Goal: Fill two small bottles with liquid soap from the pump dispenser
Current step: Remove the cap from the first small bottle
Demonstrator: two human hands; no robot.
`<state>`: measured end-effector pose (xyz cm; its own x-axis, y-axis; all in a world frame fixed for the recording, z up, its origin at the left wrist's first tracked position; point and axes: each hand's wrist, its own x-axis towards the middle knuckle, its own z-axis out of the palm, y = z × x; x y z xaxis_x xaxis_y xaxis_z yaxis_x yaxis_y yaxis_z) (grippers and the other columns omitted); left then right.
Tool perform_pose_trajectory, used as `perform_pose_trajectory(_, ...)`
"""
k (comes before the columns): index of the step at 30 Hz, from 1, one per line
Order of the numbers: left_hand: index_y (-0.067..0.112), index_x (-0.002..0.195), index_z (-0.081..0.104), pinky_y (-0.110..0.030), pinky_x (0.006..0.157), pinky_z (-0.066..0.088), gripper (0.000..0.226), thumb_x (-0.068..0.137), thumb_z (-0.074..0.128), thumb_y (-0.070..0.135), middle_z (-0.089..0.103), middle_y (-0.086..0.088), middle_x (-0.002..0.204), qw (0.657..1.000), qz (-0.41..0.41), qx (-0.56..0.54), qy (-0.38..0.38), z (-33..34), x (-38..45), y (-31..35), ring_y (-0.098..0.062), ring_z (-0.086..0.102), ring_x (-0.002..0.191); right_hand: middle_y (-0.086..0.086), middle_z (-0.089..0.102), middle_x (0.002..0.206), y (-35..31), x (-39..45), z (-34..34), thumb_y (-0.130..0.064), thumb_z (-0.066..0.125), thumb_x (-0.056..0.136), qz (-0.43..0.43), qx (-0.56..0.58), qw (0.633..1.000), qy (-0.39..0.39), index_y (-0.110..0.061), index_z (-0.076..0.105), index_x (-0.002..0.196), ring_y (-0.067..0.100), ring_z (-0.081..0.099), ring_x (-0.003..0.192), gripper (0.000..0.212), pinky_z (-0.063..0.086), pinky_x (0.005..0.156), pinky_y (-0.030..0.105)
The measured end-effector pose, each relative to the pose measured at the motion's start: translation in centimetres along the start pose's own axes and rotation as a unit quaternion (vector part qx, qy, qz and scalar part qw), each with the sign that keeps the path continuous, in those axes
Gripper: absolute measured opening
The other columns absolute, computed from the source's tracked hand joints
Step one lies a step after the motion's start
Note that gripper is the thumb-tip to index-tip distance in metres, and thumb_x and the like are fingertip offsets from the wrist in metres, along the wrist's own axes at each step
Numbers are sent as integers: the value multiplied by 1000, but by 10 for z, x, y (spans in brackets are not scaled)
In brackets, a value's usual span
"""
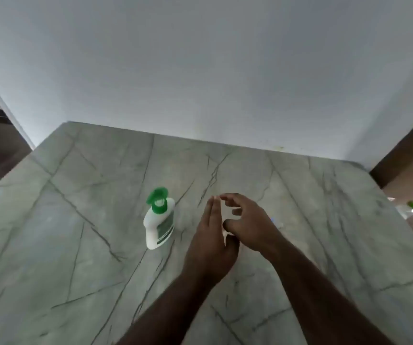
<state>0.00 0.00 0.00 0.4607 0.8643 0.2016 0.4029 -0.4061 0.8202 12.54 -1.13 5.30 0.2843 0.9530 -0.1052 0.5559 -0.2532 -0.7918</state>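
Bottle [160, 220] stands on the marble counter [63, 220], left of both hands and apart from them; white body, green flip cap [157, 194] hinged open and swung back toward the wall. Long axis runs upright, appearing to lean away from the camera, with the mouth facing up. Label side faces right and toward the viewer.

Left hand [209, 242] is the nearer one: its fingers are straight and held together, pointing toward the wall, holding nothing visible. Bottle lies to the left of those fingers, near but not touching.

Right hand [247, 222] sits just beside the left, fingers loosely curled with thumb and forefinger forming an open ring. A pale, blurred shape shows between the two hands; whether anything is held there cannot be told.

No pump dispenser or second bottle is identifiable. Judgement: a leftward reach by the left hand would meet the bottle's side first; filling appears not yet begun
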Motion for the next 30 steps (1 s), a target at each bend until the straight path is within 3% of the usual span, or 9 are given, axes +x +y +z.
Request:
perform_pose_trajectory(2, 16, 162, 11, -19, 118, 30, 85, 97, 64, 26, 27, 14, 159, 1000, 9, -2, -3, 8, 3, -22, 4, 25, 146, -17, 60, 124, 13, 2, 16, -20, 69, 83, -28, -17, 999, 22, -35, 56, 133, 1, 57, 109, 53, 48, 84, 19)
perform_pose_trajectory(4, 23, 154, 32, -22, 97, 51, 71, 94, 69, 26, 59, 16, 138, 999, 19, -41, -15, 12, 10, -37, 6, 58, 120, -18, 66, 112, 27, 3, 28, -20, 67, 87, -73, -23, 995, 61, -32, 62, 124, -2, 61, 101, 39, 51, 84, 19)
perform_pose_trajectory(5, 25, 149, 39, -19, 88, 54, 64, 93, 70, 25, 66, 17, 126, 999, 22, -46, -10, 15, 12, -43, 6, 64, 108, -18, 68, 107, 32, 2, 33, -20, 67, 89, -97, -17, 992, 82, -30, 64, 120, -3, 63, 98, 33, 53, 85, 21)
perform_pose_trajectory(9, 26, 146, 46, -8, 75, 44, 64, 89, 76, 31, 67, 13, 124, 998, 48, 8, 27, 10, 6, -51, -2, 63, 107, -12, 71, 99, 39, -9, 38, -15, 74, 85, -145, 53, 980, 124, -25, 68, 113, 2, 68, 93, 30, 58, 85, 30)
perform_pose_trajectory(14, 24, 119, 60, -24, 70, 45, 38, 86, 75, 38, 60, 7, 106, 990, 87, 101, 33, -11, -24, -46, -12, 61, 92, -4, 72, 97, 38, -49, 39, -27, 76, 86, -197, 84, 971, 111, -23, 67, 114, 13, 70, 86, 30, 60, 75, 34)
perform_pose_trajectory(18, 16, 130, 55, -25, 77, 42, 48, 88, 75, 29, 50, 3, 112, 979, 129, 151, 49, -23, -75, -41, -14, 53, 94, 4, 71, 89, 36, -98, 52, -37, 72, 88, -194, 73, 975, 82, -18, 66, 108, 17, 69, 71, 28, 57, 63, 31)
perform_pose_trajectory(22, 18, 129, 54, -28, 82, 47, 51, 86, 79, 31, 59, 0, 120, 978, 119, 172, 24, -38, -119, -37, -15, 55, 98, 10, 72, 83, 32, -136, 68, -42, 69, 89, -165, 70, 983, 33, -14, 65, 101, 17, 64, 61, 31, 53, 56, 29)
perform_pose_trajectory(25, 19, 127, 55, -27, 79, 48, 59, 79, 85, 38, 64, 4, 112, 983, 94, 155, 29, -53, -138, -30, -14, 58, 96, 9, 72, 80, 25, -151, 73, -42, 70, 89, -163, 94, 982, 28, -11, 64, 100, 17, 65, 61, 33, 54, 57, 29)
perform_pose_trajectory(30, 20, 103, 60, -24, 65, 48, 55, 70, 86, 55, 68, 1, 102, 981, 61, 176, 58, -75, -143, -31, -13, 61, 85, 13, 73, 85, 9, -154, 67, -32, 74, 88, -165, 104, 981, 15, -8, 67, 98, 17, 66, 65, 27, 58, 64, 32)
